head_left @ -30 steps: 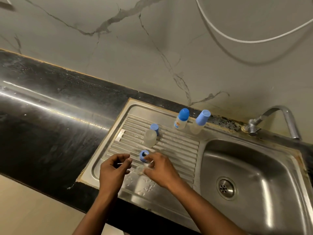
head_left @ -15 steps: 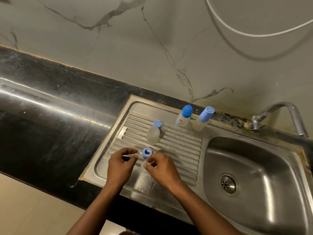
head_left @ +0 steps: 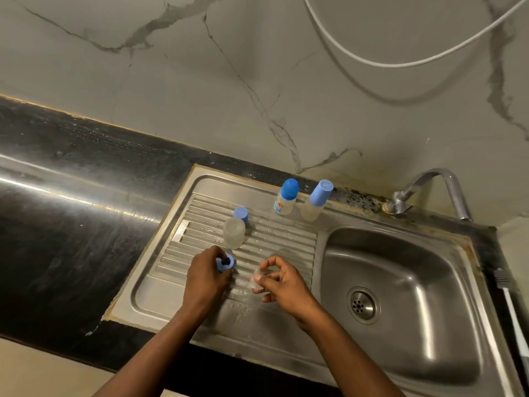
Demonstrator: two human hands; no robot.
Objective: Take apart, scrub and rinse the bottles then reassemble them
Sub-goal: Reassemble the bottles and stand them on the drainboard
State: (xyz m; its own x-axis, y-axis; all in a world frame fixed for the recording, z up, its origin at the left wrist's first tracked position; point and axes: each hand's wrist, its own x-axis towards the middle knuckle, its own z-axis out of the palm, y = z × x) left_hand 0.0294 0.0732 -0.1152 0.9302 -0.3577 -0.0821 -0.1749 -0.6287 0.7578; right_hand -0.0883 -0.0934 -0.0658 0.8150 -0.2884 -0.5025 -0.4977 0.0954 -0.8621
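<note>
What I can't make out: the clear piece [head_left: 255, 280] in the right hand [head_left: 282, 282] is see-through and blurry, looks like a soft teat but I won't swear to it, and fingers cover part of it
Cut off: a white thing with a grey end [head_left: 512, 310] runs out of the right edge, no idea what it is; the white cable [head_left: 400, 63] on the wall leaves the shot at the top
Left hand [head_left: 204, 277]: fingers curled round a blue screw ring [head_left: 225, 264], dark hole in its middle, down by the ribs of the drainboard [head_left: 272, 239]
Right hand grip: thumb and fingertips pinching the clear piece, near the left hand but not touching it
Bottle parts: open clear bottle body [head_left: 234, 232] stands on the ribs just past the left hand, small blue cap [head_left: 240, 214] right behind it, touching or not I can't tell
Back rim: rounded-cap bottle [head_left: 286, 197] with a printed label and flat-cap bottle [head_left: 316, 200] side by side
Edges and room: a stretch of ribs lies between the hands and the back bottles; basin [head_left: 400, 282] starts just right of the right hand, tap [head_left: 438, 190] over its far corner
Surface and room: wet stainless sink unit set in a glossy black counter [head_left: 71, 210], marble-look wall [head_left: 229, 81] behind, grime round the tap base
</note>
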